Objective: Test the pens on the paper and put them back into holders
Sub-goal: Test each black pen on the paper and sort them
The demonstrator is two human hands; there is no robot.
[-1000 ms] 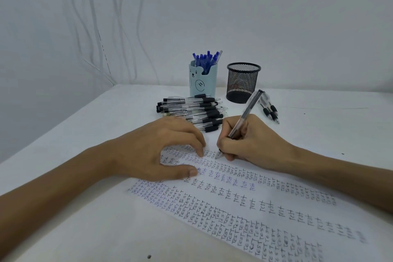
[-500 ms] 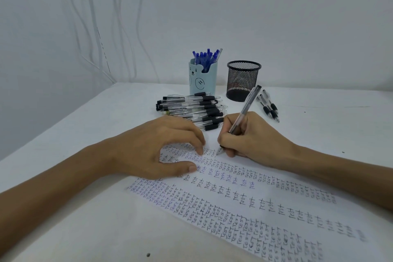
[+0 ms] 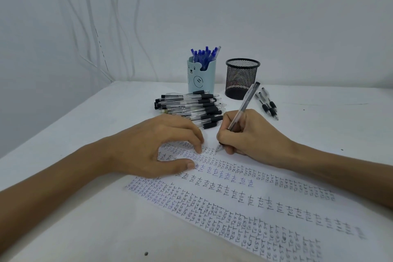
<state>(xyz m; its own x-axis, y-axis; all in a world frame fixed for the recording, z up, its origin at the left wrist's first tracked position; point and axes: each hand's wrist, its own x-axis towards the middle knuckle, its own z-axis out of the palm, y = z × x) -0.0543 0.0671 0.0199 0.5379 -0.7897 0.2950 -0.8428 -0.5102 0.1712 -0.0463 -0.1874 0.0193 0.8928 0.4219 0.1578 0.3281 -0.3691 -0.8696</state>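
Observation:
My right hand grips a clear black pen with its tip down on the paper, at the sheet's far end. The sheet is covered in rows of the word TEST. My left hand rests on the paper's far left corner with arched fingertips and thumb pressing it flat. A pile of several black pens lies just beyond my left hand. Behind it stands a light blue bear holder full of blue pens, and to its right a black mesh holder.
A few black pens lie loose to the right of the mesh holder. White cables hang down the wall at the back left. The white table meets the wall behind the holders.
The pen tip has made only small strokes at the same spot on the paper. My left hand has stayed put. The view has shifted slightly.

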